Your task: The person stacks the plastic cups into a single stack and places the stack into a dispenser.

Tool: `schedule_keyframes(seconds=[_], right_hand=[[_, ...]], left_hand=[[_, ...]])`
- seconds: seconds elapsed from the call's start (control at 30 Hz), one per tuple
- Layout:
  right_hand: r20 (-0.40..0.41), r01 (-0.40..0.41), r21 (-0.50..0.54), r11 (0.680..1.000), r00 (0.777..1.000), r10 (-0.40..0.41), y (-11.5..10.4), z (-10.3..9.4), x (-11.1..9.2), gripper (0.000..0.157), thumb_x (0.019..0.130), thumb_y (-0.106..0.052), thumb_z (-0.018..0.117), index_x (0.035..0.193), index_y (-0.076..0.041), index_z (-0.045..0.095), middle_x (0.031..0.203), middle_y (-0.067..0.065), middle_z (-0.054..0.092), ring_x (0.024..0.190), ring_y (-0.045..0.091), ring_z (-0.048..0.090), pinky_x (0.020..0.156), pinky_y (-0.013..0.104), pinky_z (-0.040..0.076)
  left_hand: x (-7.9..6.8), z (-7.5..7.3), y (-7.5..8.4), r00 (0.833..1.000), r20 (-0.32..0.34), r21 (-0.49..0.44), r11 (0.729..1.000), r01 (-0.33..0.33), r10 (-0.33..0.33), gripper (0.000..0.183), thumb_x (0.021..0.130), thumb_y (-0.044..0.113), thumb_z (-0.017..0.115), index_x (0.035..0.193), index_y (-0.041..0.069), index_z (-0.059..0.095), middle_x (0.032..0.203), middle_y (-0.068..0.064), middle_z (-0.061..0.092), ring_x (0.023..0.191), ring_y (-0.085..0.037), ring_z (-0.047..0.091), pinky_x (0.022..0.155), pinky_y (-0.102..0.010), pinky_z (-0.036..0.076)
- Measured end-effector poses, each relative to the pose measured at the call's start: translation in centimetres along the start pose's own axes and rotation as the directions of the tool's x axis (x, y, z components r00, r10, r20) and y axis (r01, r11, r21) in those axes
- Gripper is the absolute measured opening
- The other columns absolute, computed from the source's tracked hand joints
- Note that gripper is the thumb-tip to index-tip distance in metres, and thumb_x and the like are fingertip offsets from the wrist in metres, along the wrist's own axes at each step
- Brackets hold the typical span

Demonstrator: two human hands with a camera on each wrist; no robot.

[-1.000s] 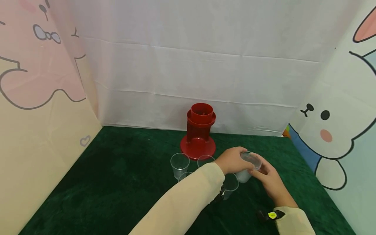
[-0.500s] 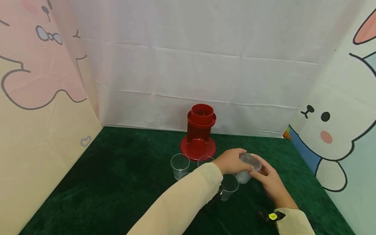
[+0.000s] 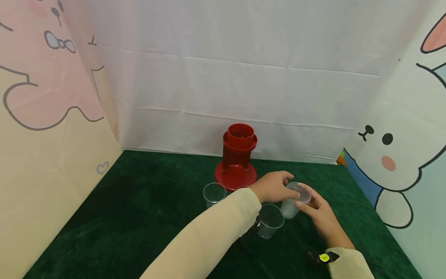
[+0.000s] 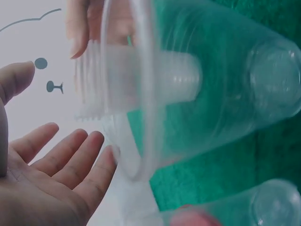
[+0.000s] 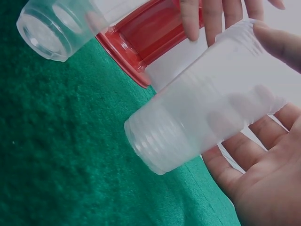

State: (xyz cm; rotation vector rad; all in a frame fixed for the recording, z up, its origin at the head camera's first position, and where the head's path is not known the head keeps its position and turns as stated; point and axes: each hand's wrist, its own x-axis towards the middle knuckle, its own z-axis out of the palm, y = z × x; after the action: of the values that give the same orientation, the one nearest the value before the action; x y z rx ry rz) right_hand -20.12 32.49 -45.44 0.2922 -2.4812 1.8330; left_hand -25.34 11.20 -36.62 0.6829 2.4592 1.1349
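My right hand [image 3: 322, 213] grips a nested stack of clear plastic cups [image 3: 290, 207] around its upper part. In the right wrist view, the several ridged rims of the stack [image 5: 188, 117] lie between thumb and fingers. My left hand [image 3: 272, 188] is close to the left side of the stack, its fingers spread and holding nothing, as the left wrist view of the hand [image 4: 61, 176] shows. One single clear cup [image 3: 270, 223] stands just below the left wrist, and another cup [image 3: 214, 192] farther left. The left hand and sleeve hide what lies between them.
A red cylindrical stand [image 3: 237, 176] with a round base and stepped top is behind the cups on the green cloth [image 3: 156, 217]. White fabric [image 3: 223, 89] walls off the back, and printed cartoon panels [image 3: 393, 155] close both sides.
My left hand has loosened from the stack and shifted slightly left, its fingers spreading. The left sleeve now covers more of the standing cups. The right hand keeps its hold in place.
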Motion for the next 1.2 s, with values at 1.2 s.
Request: schedule_keyframes(seconds=[1.2], right_hand=[[-0.014,-0.042,0.018,0.999,0.999,0.043,-0.1,0.2,0.1,0.058,0.105,-0.021,0.062,0.157,-0.009,0.039,0.153,0.02,0.046,0.124,0.008,0.056,0.093,0.02,0.049]], left_hand=[[-8.0,-9.8,-4.3,0.985,-0.061,-0.186,0.967,-0.172,0.164,0.056,0.095,0.035,0.075,0.147,0.025,0.055,0.134,0.009,0.063,0.123,-0.014,0.059,0.097,-0.036,0.054]])
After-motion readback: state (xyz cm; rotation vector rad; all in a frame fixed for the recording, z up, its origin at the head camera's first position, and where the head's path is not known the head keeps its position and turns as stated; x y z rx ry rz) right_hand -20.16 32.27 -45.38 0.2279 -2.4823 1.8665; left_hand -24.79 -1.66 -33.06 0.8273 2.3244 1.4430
